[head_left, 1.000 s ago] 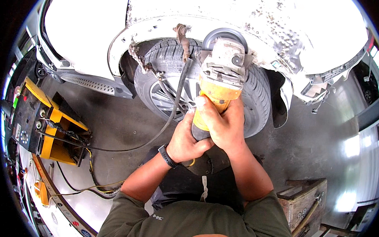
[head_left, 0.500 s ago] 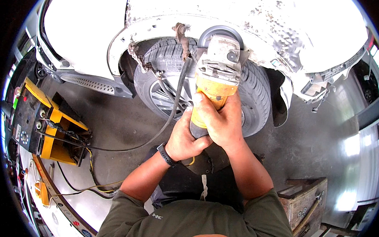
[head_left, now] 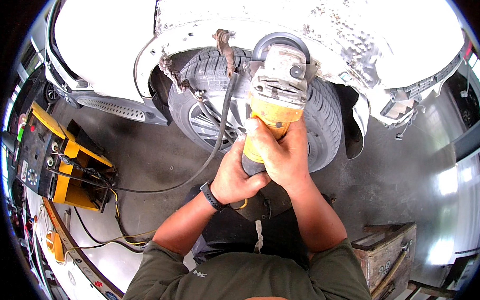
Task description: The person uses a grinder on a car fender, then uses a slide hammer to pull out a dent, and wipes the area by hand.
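Both my hands are closed on a yellow angle grinder [head_left: 274, 116] with a worn metal head. My left hand [head_left: 234, 173] grips the dark rear of its body, while my right hand [head_left: 279, 156] wraps the yellow part, thumb on top. The grinder's dark disc [head_left: 266, 42] is at the lower edge of the pitted white fender [head_left: 339, 32]; whether it touches is unclear. Behind the tool is the wheel [head_left: 191, 116]. A rusty clamp [head_left: 223, 41] with a thick cable hangs on the fender lip to the left.
A yellow-and-black machine [head_left: 65, 170] with cables stands at left, beside a white panel [head_left: 87, 271] with stickers. A wooden box [head_left: 384, 261] sits at lower right. The concrete floor [head_left: 144, 160] runs under the car, whose loose trim [head_left: 359, 128] hangs right of the wheel.
Compared with a second ago, the grinder and both my hands are slightly higher and a little to the left. My grip looks the same.
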`<state>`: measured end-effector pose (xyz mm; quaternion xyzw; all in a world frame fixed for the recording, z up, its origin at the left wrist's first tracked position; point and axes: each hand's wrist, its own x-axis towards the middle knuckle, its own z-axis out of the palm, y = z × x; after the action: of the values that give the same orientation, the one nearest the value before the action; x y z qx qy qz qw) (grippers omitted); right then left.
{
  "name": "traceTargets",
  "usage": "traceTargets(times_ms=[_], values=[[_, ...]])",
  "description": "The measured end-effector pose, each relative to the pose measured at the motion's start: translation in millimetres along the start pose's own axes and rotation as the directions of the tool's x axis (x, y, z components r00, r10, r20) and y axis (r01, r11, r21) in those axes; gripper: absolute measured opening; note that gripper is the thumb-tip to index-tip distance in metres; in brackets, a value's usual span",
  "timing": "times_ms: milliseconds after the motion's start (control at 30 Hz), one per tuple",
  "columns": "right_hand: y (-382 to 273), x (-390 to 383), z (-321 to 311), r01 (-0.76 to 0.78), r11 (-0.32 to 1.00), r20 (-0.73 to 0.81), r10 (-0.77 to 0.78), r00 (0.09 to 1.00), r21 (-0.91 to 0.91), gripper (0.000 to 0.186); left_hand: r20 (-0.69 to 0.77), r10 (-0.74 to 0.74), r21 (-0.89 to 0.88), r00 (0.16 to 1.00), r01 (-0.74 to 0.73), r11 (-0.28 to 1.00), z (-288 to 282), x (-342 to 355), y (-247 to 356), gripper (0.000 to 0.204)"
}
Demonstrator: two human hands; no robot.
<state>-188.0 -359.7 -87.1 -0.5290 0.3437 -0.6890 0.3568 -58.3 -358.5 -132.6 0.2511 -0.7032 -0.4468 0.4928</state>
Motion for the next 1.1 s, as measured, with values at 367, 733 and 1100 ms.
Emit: traceTargets(times_ms=[367, 733, 1100], values=[[4, -4, -11, -0.030, 0.998, -0.015, 0.030, 0.999, -0.048, 0.039, 0.132, -0.103, 0.037, 0.986, 0.099, 0.994, 1, -2, -8, 0.077], [5, -5, -18, 0.064, 0.986, 0.019, -0.062, 0.998, -0.152, 0.028, 0.044, -0.020, 0.059, 0.999, 0.017, 0.998, 8, 0, -6, 0.062], [0, -6, -18, 0.071, 0.992, -0.015, -0.073, 0.997, -0.105, 0.022, 0.028, -0.015, 0.114, 0.999, 0.012, 0.993, 12, -1, -10, 0.058]])
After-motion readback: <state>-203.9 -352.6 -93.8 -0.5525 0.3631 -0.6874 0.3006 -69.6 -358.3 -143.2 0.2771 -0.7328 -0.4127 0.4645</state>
